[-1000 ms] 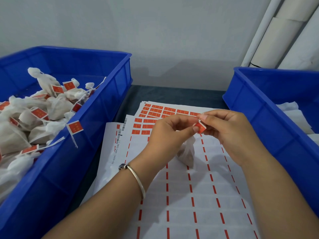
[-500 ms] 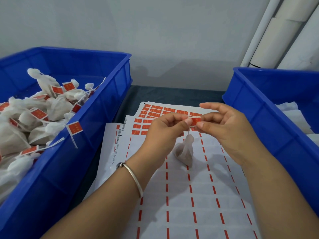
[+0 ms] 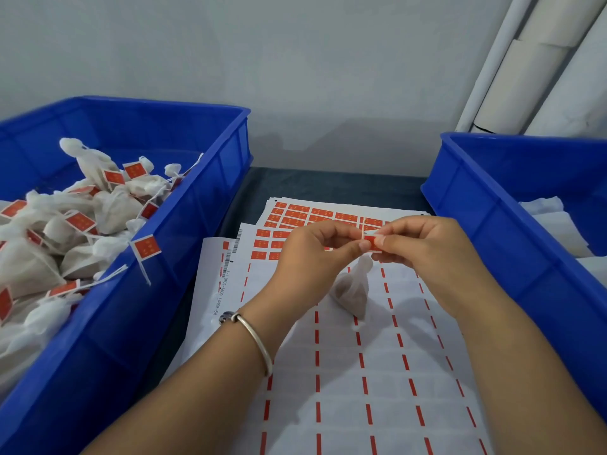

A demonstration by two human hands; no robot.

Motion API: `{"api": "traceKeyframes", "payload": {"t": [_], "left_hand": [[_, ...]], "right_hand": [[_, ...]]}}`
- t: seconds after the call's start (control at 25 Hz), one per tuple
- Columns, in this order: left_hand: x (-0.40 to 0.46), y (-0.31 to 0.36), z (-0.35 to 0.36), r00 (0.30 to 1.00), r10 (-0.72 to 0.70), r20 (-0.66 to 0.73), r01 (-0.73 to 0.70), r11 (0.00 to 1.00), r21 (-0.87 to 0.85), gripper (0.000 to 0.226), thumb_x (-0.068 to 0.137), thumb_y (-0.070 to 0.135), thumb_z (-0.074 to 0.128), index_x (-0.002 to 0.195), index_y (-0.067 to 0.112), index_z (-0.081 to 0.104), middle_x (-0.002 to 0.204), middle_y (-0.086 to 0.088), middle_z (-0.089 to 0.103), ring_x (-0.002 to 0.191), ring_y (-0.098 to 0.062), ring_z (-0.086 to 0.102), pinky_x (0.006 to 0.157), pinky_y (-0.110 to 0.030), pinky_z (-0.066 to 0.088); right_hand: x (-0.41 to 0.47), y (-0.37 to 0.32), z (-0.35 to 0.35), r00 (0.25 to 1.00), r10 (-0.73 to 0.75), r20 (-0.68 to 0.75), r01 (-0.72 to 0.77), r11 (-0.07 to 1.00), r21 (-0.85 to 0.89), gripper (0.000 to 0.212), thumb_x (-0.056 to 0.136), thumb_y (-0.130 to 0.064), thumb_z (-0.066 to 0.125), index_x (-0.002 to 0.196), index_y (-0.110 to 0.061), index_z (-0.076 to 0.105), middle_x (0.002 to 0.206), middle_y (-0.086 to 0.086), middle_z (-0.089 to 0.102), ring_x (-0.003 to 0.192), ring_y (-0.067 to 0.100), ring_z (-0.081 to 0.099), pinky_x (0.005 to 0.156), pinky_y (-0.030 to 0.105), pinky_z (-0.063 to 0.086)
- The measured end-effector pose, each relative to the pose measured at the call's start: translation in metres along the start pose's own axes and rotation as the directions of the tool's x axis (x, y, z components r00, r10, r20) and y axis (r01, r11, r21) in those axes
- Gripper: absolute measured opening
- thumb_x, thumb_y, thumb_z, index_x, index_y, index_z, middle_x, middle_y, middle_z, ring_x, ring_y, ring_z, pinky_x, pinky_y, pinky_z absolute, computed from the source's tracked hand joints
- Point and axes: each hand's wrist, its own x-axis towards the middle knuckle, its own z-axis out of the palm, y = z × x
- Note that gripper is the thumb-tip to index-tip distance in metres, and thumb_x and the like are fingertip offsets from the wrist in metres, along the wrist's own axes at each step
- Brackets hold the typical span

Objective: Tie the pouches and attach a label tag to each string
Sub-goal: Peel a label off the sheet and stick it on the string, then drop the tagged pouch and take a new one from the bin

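A small white pouch [image 3: 353, 289] hangs by its string just above the label sheet [image 3: 361, 372]. Both hands meet over the sheet's middle. My left hand [image 3: 315, 257] and my right hand [image 3: 423, 251] pinch a small red label tag [image 3: 370, 240] between thumbs and forefingers, folded around the pouch's string. A short end of the string sticks up above the tag. Unused red labels [image 3: 295, 218] fill the sheet's far rows; the near rows are peeled.
A blue bin [image 3: 170, 244] on the left holds several tied pouches with red tags [image 3: 147, 246]. Another blue bin [image 3: 492, 224] on the right holds white pouches [image 3: 551, 221]. White tubes [image 3: 525, 77] lean against the wall at back right.
Both hands rose slightly with the tag, and the pouch lifted clear from behind the left hand and now dangles. The tag turned from angled to level between the fingertips.
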Motion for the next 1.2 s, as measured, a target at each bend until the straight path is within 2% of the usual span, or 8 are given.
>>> {"api": "traceKeyframes", "payload": {"t": [0.36, 0.48, 0.64, 0.84, 0.96, 1.08, 1.16, 1.2], "left_hand": [[-0.007, 0.034, -0.012, 0.995, 0.101, 0.002, -0.098, 0.962, 0.253, 0.009, 0.089, 0.024, 0.06, 0.081, 0.028, 0.059, 0.07, 0.014, 0.059, 0.068, -0.004, 0.059, 0.056, -0.01, 0.042], [-0.008, 0.054, -0.025, 0.979, 0.164, -0.123, -0.129, 0.96, 0.248, 0.013, 0.091, 0.023, 0.058, 0.079, 0.028, 0.055, 0.072, 0.01, 0.062, 0.069, -0.007, 0.061, 0.059, -0.015, 0.048], [0.012, 0.087, -0.068, 0.902, 0.216, -0.373, -0.142, 0.966, 0.218, 0.007, 0.094, 0.022, 0.055, 0.087, 0.026, 0.054, 0.077, 0.008, 0.062, 0.061, 0.0, 0.06, 0.044, -0.009, 0.04], [0.056, 0.104, -0.149, 0.819, 0.287, -0.497, -0.079, 0.914, 0.398, 0.005, 0.096, 0.017, 0.047, 0.092, 0.019, 0.05, 0.098, -0.006, 0.065, 0.089, -0.021, 0.063, 0.072, -0.034, 0.049], [0.067, 0.083, -0.184, 0.797, 0.252, -0.548, 0.052, 0.877, 0.478, 0.013, 0.095, 0.018, 0.046, 0.093, 0.009, 0.055, 0.093, -0.008, 0.064, 0.085, -0.023, 0.056, 0.067, -0.031, 0.037], [0.057, 0.051, -0.201, 0.868, 0.136, -0.477, 0.251, 0.709, 0.659, 0.019, 0.091, 0.018, 0.053, 0.09, 0.0, 0.059, 0.085, -0.014, 0.06, 0.085, -0.033, 0.058, 0.068, -0.035, 0.04], [0.047, 0.035, -0.2, 0.924, -0.01, -0.382, 0.342, 0.466, 0.816, 0.025, 0.088, 0.023, 0.058, 0.106, 0.005, 0.06, 0.104, -0.012, 0.063, 0.099, -0.031, 0.059, 0.079, -0.036, 0.046], [0.045, 0.03, -0.2, 0.926, -0.034, -0.375, 0.352, 0.434, 0.829, 0.03, 0.089, 0.025, 0.057, 0.111, 0.005, 0.059, 0.11, -0.012, 0.062, 0.101, -0.029, 0.058, 0.084, -0.036, 0.046]], "right_hand": [[-0.012, -0.015, 0.006, 0.994, -0.096, -0.042, 0.093, 0.994, -0.063, 0.019, 0.087, -0.016, 0.064, 0.084, -0.035, 0.065, 0.078, -0.014, 0.068, 0.07, 0.001, 0.067, 0.06, 0.012, 0.052], [-0.023, -0.014, 0.013, 0.997, -0.07, -0.021, 0.067, 0.989, -0.13, 0.027, 0.089, -0.021, 0.062, 0.101, -0.044, 0.056, 0.08, -0.014, 0.067, 0.073, 0.001, 0.065, 0.059, 0.008, 0.046], [-0.038, -0.014, 0.017, 1.0, 0.013, 0.007, -0.012, 0.988, -0.154, 0.031, 0.089, -0.028, 0.062, 0.106, -0.05, 0.048, 0.079, -0.017, 0.066, 0.074, 0.0, 0.065, 0.063, 0.009, 0.047], [-0.061, -0.014, 0.017, 0.996, 0.061, 0.067, -0.053, 0.991, -0.125, 0.026, 0.091, -0.027, 0.058, 0.101, -0.05, 0.05, 0.075, -0.022, 0.066, 0.076, -0.002, 0.065, 0.07, 0.013, 0.05], [-0.074, -0.01, 0.02, 0.988, 0.102, 0.114, -0.089, 0.99, -0.113, 0.029, 0.092, -0.024, 0.057, 0.098, -0.051, 0.049, 0.077, -0.021, 0.067, 0.078, 0.001, 0.066, 0.075, 0.016, 0.052], [-0.082, -0.005, 0.023, 0.977, 0.136, 0.163, -0.113, 0.984, -0.141, 0.029, 0.093, -0.024, 0.057, 0.1, -0.051, 0.048, 0.08, -0.014, 0.068, 0.08, 0.006, 0.065, 0.073, 0.013, 0.05], [-0.085, -0.005, 0.025, 0.969, 0.153, 0.192, -0.122, 0.979, -0.164, 0.029, 0.093, -0.024, 0.056, 0.102, -0.05, 0.048, 0.082, -0.012, 0.067, 0.081, 0.007, 0.065, 0.07, 0.01, 0.049], [-0.086, -0.006, 0.025, 0.966, 0.159, 0.203, -0.124, 0.977, -0.175, 0.029, 0.093, -0.024, 0.056, 0.103, -0.05, 0.048, 0.083, -0.012, 0.067, 0.081, 0.006, 0.065, 0.067, 0.009, 0.048]]}}
